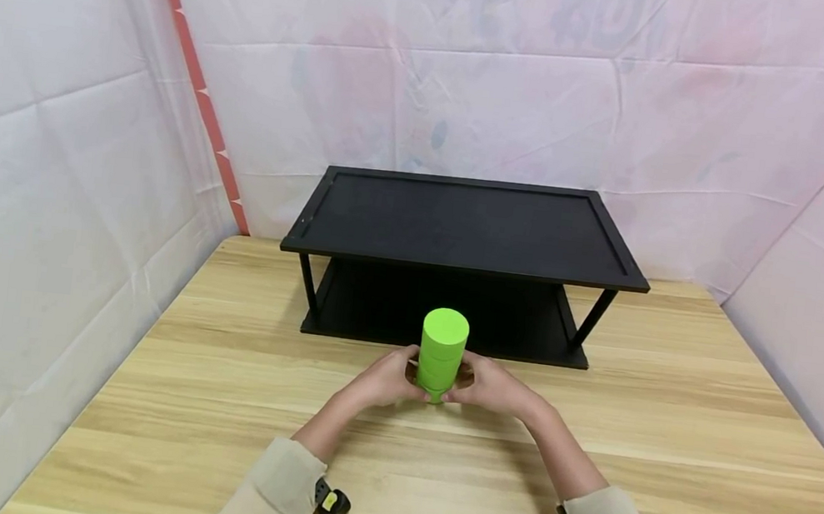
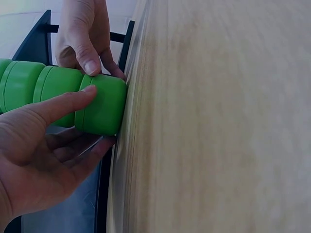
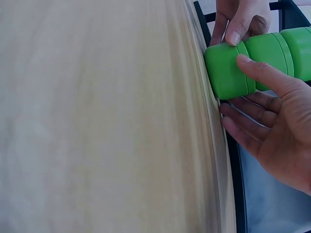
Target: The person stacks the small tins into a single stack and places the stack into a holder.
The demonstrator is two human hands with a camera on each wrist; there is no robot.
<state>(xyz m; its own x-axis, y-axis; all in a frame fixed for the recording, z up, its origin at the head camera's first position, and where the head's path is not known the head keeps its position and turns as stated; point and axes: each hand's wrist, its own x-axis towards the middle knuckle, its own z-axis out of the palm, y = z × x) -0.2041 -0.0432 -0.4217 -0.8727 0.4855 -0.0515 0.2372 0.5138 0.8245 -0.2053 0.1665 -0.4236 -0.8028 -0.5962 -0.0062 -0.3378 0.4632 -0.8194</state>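
Note:
A column of stacked green round containers [image 1: 442, 348] stands upright on the table before the black rack, its flat top facing up. From the left, my left hand [image 1: 386, 378] holds its lower part between thumb and fingers; opposite, my right hand [image 1: 500, 386] grips it the same way. Both thumbs meet near the front of the bottom container [image 2: 103, 104] in the left wrist view. Seams between the stacked green containers [image 3: 267, 53] show in the right wrist view, where the right hand's fingers reach around behind the base.
A black two-tier rack [image 1: 471, 226] stands at the back of the wooden table [image 1: 201, 402], directly behind the stack, its upper board overhanging the lower. White sheeting [image 1: 472, 113] encloses the back and both sides.

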